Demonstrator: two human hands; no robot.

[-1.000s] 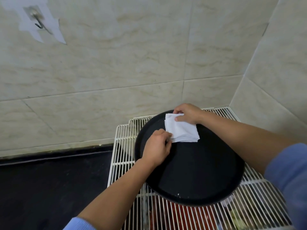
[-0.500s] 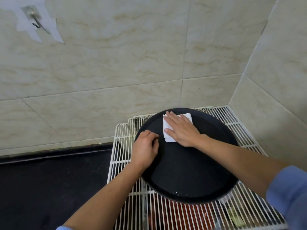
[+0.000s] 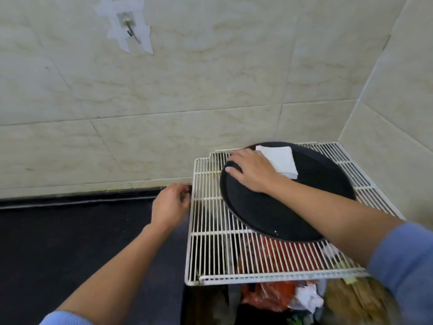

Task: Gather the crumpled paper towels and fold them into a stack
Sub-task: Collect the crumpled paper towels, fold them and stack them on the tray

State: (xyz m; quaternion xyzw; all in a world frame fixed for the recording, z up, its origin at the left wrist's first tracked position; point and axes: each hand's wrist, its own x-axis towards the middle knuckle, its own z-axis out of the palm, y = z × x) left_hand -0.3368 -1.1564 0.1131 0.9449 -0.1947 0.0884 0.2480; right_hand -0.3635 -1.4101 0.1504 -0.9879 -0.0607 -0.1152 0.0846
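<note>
The folded paper towels (image 3: 280, 161) lie at the far rim of the black tray (image 3: 293, 207), right of centre. The right hand (image 3: 253, 171) rests flat against their left side, fingers straight. The left hand (image 3: 169, 204) curls at the left edge of the wire rack (image 3: 210, 254); I cannot tell if it grasps it. The dark counter (image 3: 70, 242) lies open at lower left.

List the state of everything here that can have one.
paper towels, folded into a stack on the tray's far side.
tray, flat on the wire rack.
right hand, flat, fingers straight, partly over the stack.
left hand, curled at the rack's left edge; grip unclear.
wall hook, nothing hanging.
</note>
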